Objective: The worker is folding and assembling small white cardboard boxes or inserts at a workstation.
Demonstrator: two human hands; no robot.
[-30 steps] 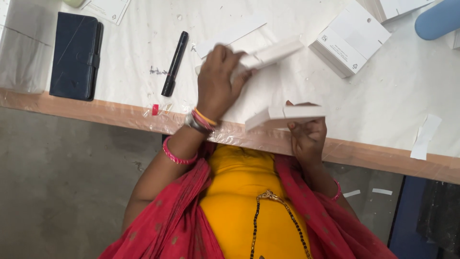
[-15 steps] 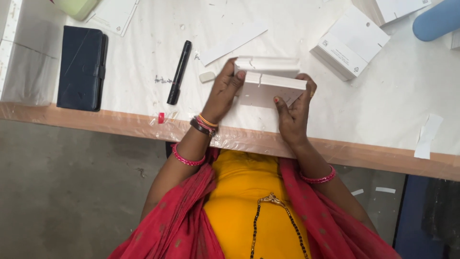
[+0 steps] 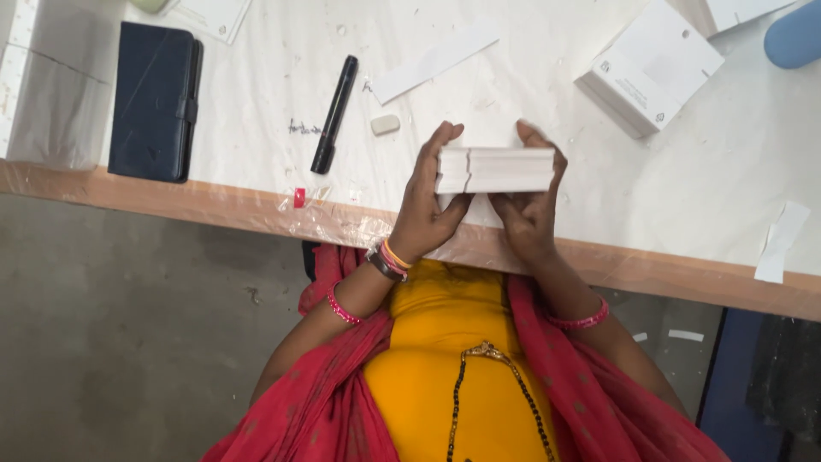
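Here, both hands grip one flat white box (image 3: 496, 169) above the near edge of the worktop (image 3: 727, 171), directly in front of the person's chest. The left hand (image 3: 428, 205) clasps the box's left end, thumb on the underside and fingers curled over the far face. The right hand (image 3: 532, 210) holds the right end, fingers wrapped around its far corner. Both hands are closed on the box. A jagged vertical seam shows on the near face of the box towards its left end; whether this marks two separate parts cannot be told.

The worktop is covered in white sheeting, with a wooden front edge wrapped in clear film. A black marker pen (image 3: 334, 113) lies at an angle to the left of the hands, well apart from the box. A small white eraser-like block (image 3: 385, 124) lies just beside the pen's upper half. A dark blue wallet-style case (image 3: 156, 101) lies further left, near the front edge. A white paper strip (image 3: 436, 62) lies beyond the hands. A larger white carton (image 3: 654, 67) stands to the upper right, apart from the held box. A blue rounded object (image 3: 795, 34) is at the right corner. A piece of white tape (image 3: 780, 241) is stuck near the right front edge.
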